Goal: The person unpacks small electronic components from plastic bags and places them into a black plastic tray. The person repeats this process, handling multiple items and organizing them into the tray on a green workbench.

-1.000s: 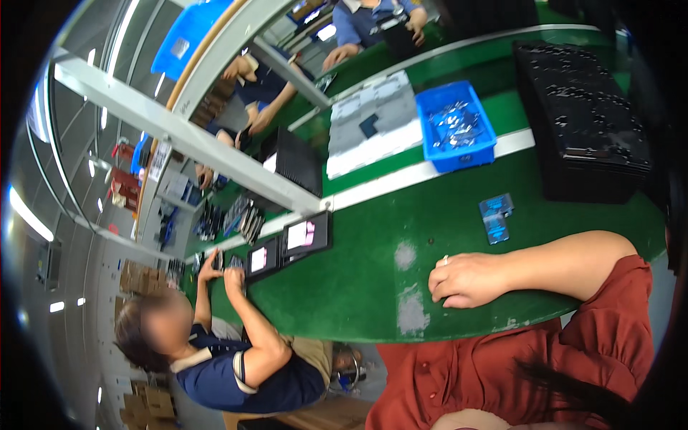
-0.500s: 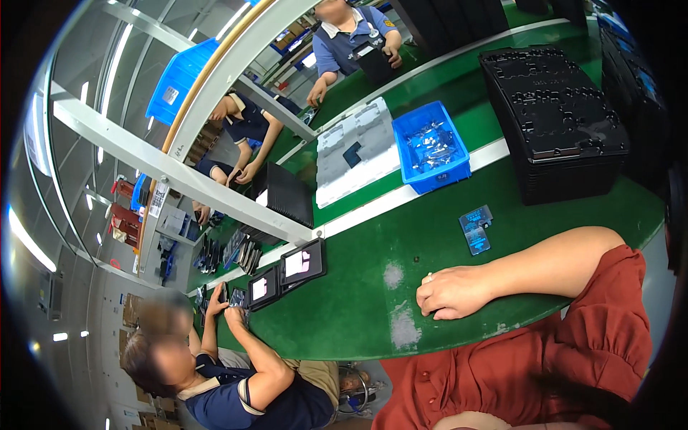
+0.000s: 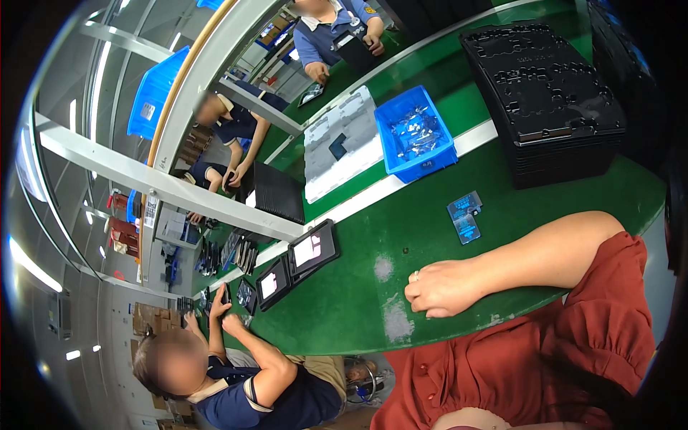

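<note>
My right hand (image 3: 444,288) rests palm down on the green table (image 3: 337,308), its fingers curled under and a ring on one of them. Nothing shows in it, though its underside is hidden. Beyond the wrist, apart from the hand, lies a flat, shiny, dark notched piece (image 3: 466,217) with blue marking. My left hand is out of sight.
A tall stack of black molded trays (image 3: 545,93) stands at the far right. Left of it is a blue bin (image 3: 418,172) of clear packets, beside a white molded tray (image 3: 315,165). Two black trays (image 3: 319,251) lie near a seated co-worker (image 3: 244,387). Other co-workers sit beyond the white frame.
The whole view has shifted slightly; my right hand stays in place on the table. The co-worker at left has let go of a clear packet, which now lies beside the black trays.
</note>
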{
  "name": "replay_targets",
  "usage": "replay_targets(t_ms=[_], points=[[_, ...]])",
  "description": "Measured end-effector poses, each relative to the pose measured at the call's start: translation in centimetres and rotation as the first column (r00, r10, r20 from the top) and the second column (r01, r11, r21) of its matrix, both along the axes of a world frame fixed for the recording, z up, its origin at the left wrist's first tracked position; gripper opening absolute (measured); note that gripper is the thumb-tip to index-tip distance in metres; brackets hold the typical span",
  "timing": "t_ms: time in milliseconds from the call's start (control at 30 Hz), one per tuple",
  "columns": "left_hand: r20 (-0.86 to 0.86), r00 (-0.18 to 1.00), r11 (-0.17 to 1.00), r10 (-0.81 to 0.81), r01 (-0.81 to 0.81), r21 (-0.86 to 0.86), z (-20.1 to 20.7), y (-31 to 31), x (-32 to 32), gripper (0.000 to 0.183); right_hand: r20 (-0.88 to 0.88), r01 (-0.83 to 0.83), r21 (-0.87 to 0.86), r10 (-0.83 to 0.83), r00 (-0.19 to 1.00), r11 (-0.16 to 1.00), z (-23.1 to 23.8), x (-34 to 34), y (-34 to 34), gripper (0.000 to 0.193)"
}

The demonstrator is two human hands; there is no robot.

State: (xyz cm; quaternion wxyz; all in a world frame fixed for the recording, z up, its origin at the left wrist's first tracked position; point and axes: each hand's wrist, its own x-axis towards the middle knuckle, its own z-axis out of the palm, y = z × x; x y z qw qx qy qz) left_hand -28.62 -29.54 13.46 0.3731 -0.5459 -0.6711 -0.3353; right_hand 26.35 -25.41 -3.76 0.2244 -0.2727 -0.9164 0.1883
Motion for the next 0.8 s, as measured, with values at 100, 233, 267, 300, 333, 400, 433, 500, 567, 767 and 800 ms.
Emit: replay_targets(t_ms=[100, 233, 267, 300, 333, 400, 433, 500, 567, 767, 800], points=[[0.172, 0.971, 0.984, -0.166, 0.151, 0.096, -1.2, -0.6, 0.5, 0.025, 0.048, -0.044, 0.06, 0.041, 0.998, 0.997, 0.7, 0.0, -0.8, 0.032], [0.288, 0.844, 0.788, -0.452, 0.529, -0.315, -4.7, 3.0, 10.3, 0.034, 0.118, -0.165, 0.095, 0.154, 0.981, 0.982, 0.4, -0.9, -1.5, 0.061], [0.247, 0.793, 0.716, -0.557, 0.609, -0.342, -6.0, 4.8, 13.0, 0.028, 0.143, -0.191, 0.119, 0.174, 0.974, 0.974, 0.3, -1.0, -1.8, 0.067], [0.216, 0.721, 0.63, -0.659, 0.685, -0.365, -8.0, 7.2, 15.2, 0.023, 0.175, -0.214, 0.143, 0.188, 0.966, 0.966, 0.5, -1.4, -1.9, 0.072], [0.187, 0.64, 0.541, -0.746, 0.745, -0.391, -9.2, 8.9, 17.4, 0.018, 0.354, -0.262, 0.039, 0.232, 0.906, 0.964, 1.1, -1.8, -1.7, 0.08], [0.21, 0.634, 0.494, -0.744, 0.734, -0.467, -10.2, 12.7, 22.4, 0.017, 0.406, -0.213, 0.039, 0.18, 0.896, 0.976, 1.3, -1.4, -2.2, 0.079], [0.188, 0.662, 0.525, -0.725, 0.708, -0.472, -11.3, 14.6, 22.6, 0.015, 0.431, -0.2, 0.045, 0.162, 0.888, 0.979, 1.4, -1.3, -2.2, 0.078], [0.216, 0.732, 0.585, -0.646, 0.657, -0.476, -12.0, 18.1, 22.4, 0.014, 0.413, -0.21, 0.018, 0.184, 0.892, 0.977, 1.8, -0.8, -2.1, 0.077], [0.183, 0.811, 0.697, -0.555, 0.574, -0.429, -12.8, 21.2, 20.1, 0.014, 0.383, -0.224, 0.021, 0.199, 0.902, 0.974, 1.7, -0.8, -2.0, 0.077], [0.285, 0.902, 0.87, -0.324, 0.402, -0.286, -14.2, 31.7, 9.4, 0.019, 0.345, -0.234, -0.034, 0.231, 0.91, 0.972, 2.4, -1.2, -1.5, 0.075], [0.29, 0.932, 0.891, -0.218, 0.311, -0.33, -14.3, 33.0, 8.6, 0.021, 0.341, -0.227, -0.042, 0.227, 0.912, 0.973, 2.5, -1.1, -1.3, 0.075]])
